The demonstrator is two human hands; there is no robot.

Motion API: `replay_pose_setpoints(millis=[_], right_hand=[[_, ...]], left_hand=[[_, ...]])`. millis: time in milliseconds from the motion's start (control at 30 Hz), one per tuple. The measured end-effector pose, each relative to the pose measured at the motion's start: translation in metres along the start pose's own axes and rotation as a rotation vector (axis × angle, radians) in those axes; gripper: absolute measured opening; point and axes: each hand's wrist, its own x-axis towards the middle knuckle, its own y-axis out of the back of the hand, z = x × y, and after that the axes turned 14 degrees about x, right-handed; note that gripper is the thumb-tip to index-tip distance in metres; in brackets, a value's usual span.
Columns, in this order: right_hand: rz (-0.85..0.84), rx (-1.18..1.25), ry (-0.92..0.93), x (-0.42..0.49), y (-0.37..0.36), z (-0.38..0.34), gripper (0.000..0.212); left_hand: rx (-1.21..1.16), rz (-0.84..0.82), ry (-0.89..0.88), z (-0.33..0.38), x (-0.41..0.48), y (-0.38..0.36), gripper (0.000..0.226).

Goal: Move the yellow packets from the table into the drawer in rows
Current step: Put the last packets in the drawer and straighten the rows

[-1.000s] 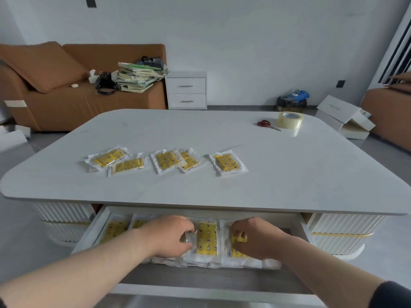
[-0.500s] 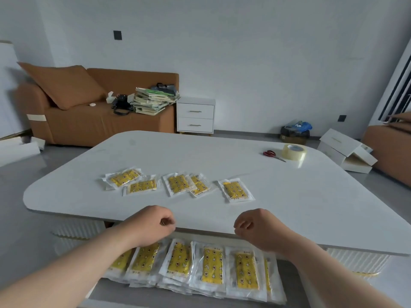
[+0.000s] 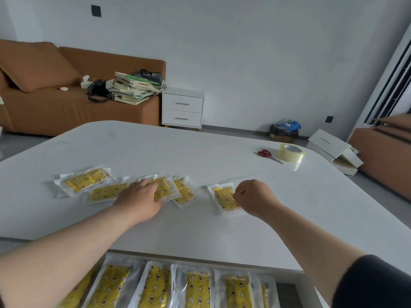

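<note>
Several yellow packets in clear wrappers lie in a loose line on the white table (image 3: 200, 150). My left hand (image 3: 140, 202) is down on the middle packet (image 3: 164, 188), fingers curled over its left edge. At the right edge of the rightmost packet (image 3: 223, 197), my right hand (image 3: 255, 198) has its fingers closed in a pinch. Two more packets (image 3: 85, 180) (image 3: 106, 192) lie to the left and one packet (image 3: 184, 193) sits between my hands. Below the table edge, the open drawer (image 3: 310, 290) holds a row of packets (image 3: 198, 290) side by side.
Red-handled scissors (image 3: 266, 154) and a roll of clear tape (image 3: 291, 152) sit at the table's far right. Beyond the table are a brown sofa (image 3: 55, 107) with stacked books, a white nightstand (image 3: 182, 108) and white boxes (image 3: 333, 150) on the floor.
Both hands rose out of the drawer, crossed the table edge and reached forward onto the packets on the table. The view tilted up, leaving the drawer row at the bottom.
</note>
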Motion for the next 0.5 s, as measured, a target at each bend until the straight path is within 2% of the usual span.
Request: replay_pose_setpoints(millis=[67, 133, 267, 367, 433, 500], right_hand=[[0.030, -0.156, -0.091, 0.011, -0.007, -0.003, 0.029], [0.008, -0.212, -0.204, 0.017, -0.015, -0.008, 0.036], [-0.042, -0.138, -0.334, 0.032, -0.027, -0.022, 0.027], [-0.083, -0.030, -0.404, 0.037, -0.029, -0.033, 0.028], [-0.109, 0.045, -0.414, 0.038, -0.030, -0.035, 0.035], [-0.127, 0.162, -0.380, 0.041, -0.030, -0.035, 0.028]], left_hand=[[0.055, -0.025, -0.039, 0.002, 0.008, -0.007, 0.058], [0.072, 0.011, -0.057, 0.002, 0.010, -0.012, 0.055], [0.038, 0.103, -0.046, -0.006, 0.007, -0.010, 0.039], [-0.088, 0.144, 0.048, -0.013, 0.005, -0.005, 0.030], [-0.106, 0.133, 0.133, -0.016, 0.004, -0.002, 0.036], [-0.073, 0.070, 0.235, -0.017, 0.003, 0.003, 0.054]])
